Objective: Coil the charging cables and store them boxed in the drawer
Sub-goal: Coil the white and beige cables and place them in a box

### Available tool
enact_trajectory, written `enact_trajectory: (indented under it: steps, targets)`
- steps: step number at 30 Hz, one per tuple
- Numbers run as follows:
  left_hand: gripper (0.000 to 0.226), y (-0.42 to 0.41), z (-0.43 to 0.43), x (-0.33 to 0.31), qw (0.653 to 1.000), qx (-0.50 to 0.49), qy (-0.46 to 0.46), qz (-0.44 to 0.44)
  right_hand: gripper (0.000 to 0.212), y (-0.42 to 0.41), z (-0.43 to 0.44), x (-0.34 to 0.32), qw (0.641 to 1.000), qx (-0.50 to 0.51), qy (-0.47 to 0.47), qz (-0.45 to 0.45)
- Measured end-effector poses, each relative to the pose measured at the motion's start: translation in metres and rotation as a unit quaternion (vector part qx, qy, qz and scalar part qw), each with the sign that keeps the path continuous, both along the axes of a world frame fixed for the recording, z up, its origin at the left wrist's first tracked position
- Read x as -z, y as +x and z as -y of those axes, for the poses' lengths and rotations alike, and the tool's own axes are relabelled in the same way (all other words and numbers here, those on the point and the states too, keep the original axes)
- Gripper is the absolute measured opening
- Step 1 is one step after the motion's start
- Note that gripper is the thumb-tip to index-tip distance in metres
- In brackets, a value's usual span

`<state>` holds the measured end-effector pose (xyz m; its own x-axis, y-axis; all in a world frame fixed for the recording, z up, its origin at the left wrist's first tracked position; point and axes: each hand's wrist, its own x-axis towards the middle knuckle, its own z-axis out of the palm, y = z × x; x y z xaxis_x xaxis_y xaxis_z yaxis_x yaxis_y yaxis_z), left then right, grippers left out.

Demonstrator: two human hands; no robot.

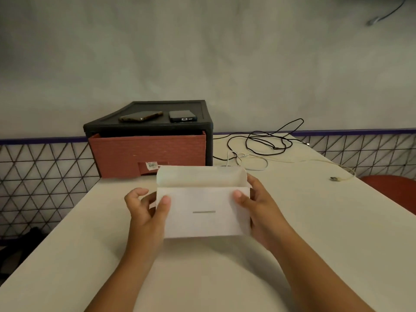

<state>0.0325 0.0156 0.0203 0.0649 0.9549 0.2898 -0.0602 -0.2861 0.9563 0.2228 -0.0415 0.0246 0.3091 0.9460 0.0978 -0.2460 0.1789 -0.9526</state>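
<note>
A white cardboard box with its lid flap standing open is held above the table in front of me. My left hand grips its left end, thumb on the front face. My right hand grips the right end the same way. Behind it stands a black drawer unit with a reddish-brown drawer pulled slightly out. A tangled black cable and a white cable lie loose on the table at the back right.
Two phones lie on top of the drawer unit. The pale table runs to a grey wall. A wire-mesh railing flanks both sides. A red seat shows at the right edge.
</note>
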Motion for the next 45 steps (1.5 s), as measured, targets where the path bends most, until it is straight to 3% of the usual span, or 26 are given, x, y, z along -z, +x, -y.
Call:
enact_trajectory:
  steps: [2,3,6,8,10,12,15,17,20,27,34,36,38,41,45]
  targets:
    - [0.024,0.003,-0.001,0.002,0.999,0.011,0.022,-0.021,0.037,0.003,0.006,-0.002,1.0,0.004,0.002,0.023]
    - [0.026,0.004,-0.001,0.003,0.999,0.021,0.027,-0.027,0.03,0.007,0.01,-0.003,0.996,0.028,-0.003,0.09]
    - [0.04,-0.001,-0.001,0.007,0.997,0.057,0.016,-0.058,0.016,0.035,0.018,0.001,0.925,0.191,-0.049,0.325]
    - [0.048,-0.006,-0.004,0.013,0.995,0.07,0.012,-0.077,0.012,0.053,0.031,0.004,0.898,0.253,-0.066,0.354]
    - [0.056,-0.011,-0.006,0.016,0.994,0.082,0.002,-0.078,0.017,0.067,0.045,0.009,0.894,0.228,-0.075,0.379]
    - [0.06,-0.015,-0.007,0.017,0.994,0.09,-0.015,-0.062,0.009,0.073,0.058,0.013,0.888,0.138,-0.081,0.432]
    - [0.061,-0.015,-0.009,0.018,0.994,0.095,-0.027,-0.044,0.034,0.073,0.067,0.024,0.831,0.022,-0.108,0.545]
    - [0.062,-0.014,-0.01,0.02,0.995,0.09,-0.033,-0.037,0.03,0.071,0.066,0.03,0.79,0.021,-0.116,0.601]
    - [0.062,-0.015,-0.012,0.023,0.995,0.086,-0.035,-0.025,0.019,0.069,0.062,0.032,0.756,0.053,-0.105,0.643]
    - [0.062,-0.016,-0.012,0.025,0.996,0.083,-0.036,-0.022,0.012,0.068,0.06,0.038,0.739,0.091,-0.074,0.663]
    - [0.062,-0.015,-0.011,0.025,0.995,0.083,-0.041,-0.02,0.012,0.064,0.055,0.035,0.64,0.07,-0.076,0.762]
    - [0.063,-0.015,-0.011,0.024,0.995,0.084,-0.041,-0.02,0.017,0.062,0.059,0.034,0.628,0.092,-0.04,0.772]
    - [0.063,-0.014,-0.01,0.023,0.995,0.087,-0.04,-0.02,0.017,0.059,0.061,0.027,0.645,0.115,-0.05,0.754]
    - [0.061,-0.013,-0.009,0.022,0.994,0.096,-0.037,-0.021,0.016,0.06,0.067,0.009,0.724,0.138,-0.069,0.672]
    - [0.063,-0.011,-0.008,0.021,0.994,0.104,-0.038,-0.025,0.02,0.047,0.071,-0.035,0.806,0.166,-0.009,0.568]
